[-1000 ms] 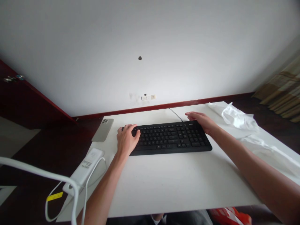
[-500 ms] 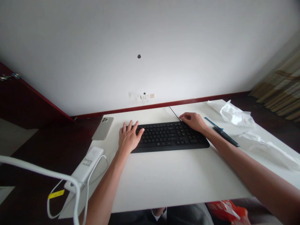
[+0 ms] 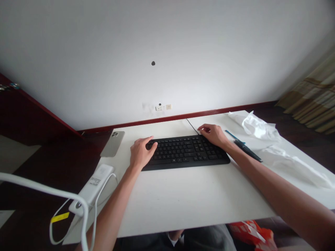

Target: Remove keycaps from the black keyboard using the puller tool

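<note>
A black keyboard (image 3: 183, 150) lies on the white table (image 3: 183, 198), its thin cable (image 3: 192, 126) running off the back edge. My left hand (image 3: 141, 152) is closed around the keyboard's left end, thumb over the top and the other fingers bent toward its back corner. At the back right, my right hand (image 3: 213, 135) rests over the keyboard's rear edge with its fingers curled. Those fingertips are close beside the cable where it leaves the keyboard; whether they pinch it is hard to see.
A phone (image 3: 113, 144) lies face down at the left, behind a white power strip (image 3: 91, 188) with a looped cord. Beyond my right forearm are a black and blue slim item (image 3: 247, 150) and crumpled white plastic wrap (image 3: 258, 127). A red bag (image 3: 251, 233) is below the table's front edge.
My left hand's spread fingers have drawn in and curled at the keyboard's left end. My right fingers have lifted slightly near the cable. The whole view has shifted a little.
</note>
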Motion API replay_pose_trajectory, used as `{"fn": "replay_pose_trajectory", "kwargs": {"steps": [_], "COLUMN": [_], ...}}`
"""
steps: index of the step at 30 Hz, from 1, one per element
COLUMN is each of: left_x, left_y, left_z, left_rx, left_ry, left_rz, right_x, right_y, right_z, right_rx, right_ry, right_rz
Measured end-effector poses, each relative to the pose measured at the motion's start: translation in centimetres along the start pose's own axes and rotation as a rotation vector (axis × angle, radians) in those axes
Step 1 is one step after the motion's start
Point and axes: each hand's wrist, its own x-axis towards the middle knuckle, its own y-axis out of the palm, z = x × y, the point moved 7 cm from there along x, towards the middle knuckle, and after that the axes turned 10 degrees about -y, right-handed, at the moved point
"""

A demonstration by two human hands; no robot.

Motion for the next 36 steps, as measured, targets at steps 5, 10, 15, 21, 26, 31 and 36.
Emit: {"fn": "replay_pose_trajectory", "kwargs": {"steps": [5,10,15,21,26,31,36], "left_x": [-0.2,-0.2,1.8,3.8,5.0,6.4,6.0], "left_y": [-0.5,-0.1,-0.4,-0.2,0.0,0.2,0.7], "left_z": [-0.7,-0.8,2.3,7.6,7.4,6.9,5.2], "left_rx": [-0.098,-0.187,-0.373,-0.650,-0.547,-0.597,-0.562], "left_ry": [0.020,0.040,-0.002,-0.239,-0.180,-0.132,-0.049], "left_rz": [0.036,0.108,0.053,-0.091,-0.043,0.023,0.140], "right_x": [0.0,0.2,0.7,-2.6,-8.1,-12.7,-13.7], "right_y": [-0.8,-0.7,-3.1,-8.5,-11.1,-11.3,-10.7], "right_z": [-0.6,-1.5,-0.3,-3.0,-6.1,-8.3,-7.8], "right_rx": [-0.002,-0.052,-0.119,-0.212,-0.334,-0.288,-0.257], "right_ry": [0.006,0.024,-0.132,0.093,0.199,0.287,0.271], "right_rz": [-0.038,0.017,0.072,0.318,0.184,0.127,0.067]}}
